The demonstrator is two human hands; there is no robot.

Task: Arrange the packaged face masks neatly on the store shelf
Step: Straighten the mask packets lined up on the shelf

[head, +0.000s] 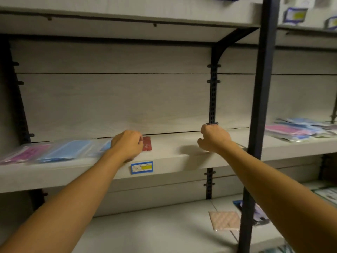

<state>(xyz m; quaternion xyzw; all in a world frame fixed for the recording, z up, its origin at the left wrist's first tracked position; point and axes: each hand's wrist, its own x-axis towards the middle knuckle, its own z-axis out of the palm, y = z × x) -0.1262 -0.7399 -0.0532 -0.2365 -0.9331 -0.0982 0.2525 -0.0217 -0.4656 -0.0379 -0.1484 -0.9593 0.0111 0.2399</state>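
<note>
On the middle shelf (182, 161) lie packaged face masks in a row: a pink pack (27, 152) at far left, a blue pack (67, 149) beside it, another blue pack partly under my left hand, and a red pack (147, 143). My left hand (127, 145) rests on the packs with fingers curled down at the red pack's left edge. My right hand (214, 138) hovers over bare shelf to the right, fingers loosely curled, holding nothing.
A dark metal upright (259, 106) stands right of my right arm. Behind it, a heap of pink and blue mask packs (299, 130) lies on the neighbouring shelf. The lower shelf holds a beige pack (225, 220) and a dark pack (259, 214). A blue-yellow price tag (141, 167) marks the shelf edge.
</note>
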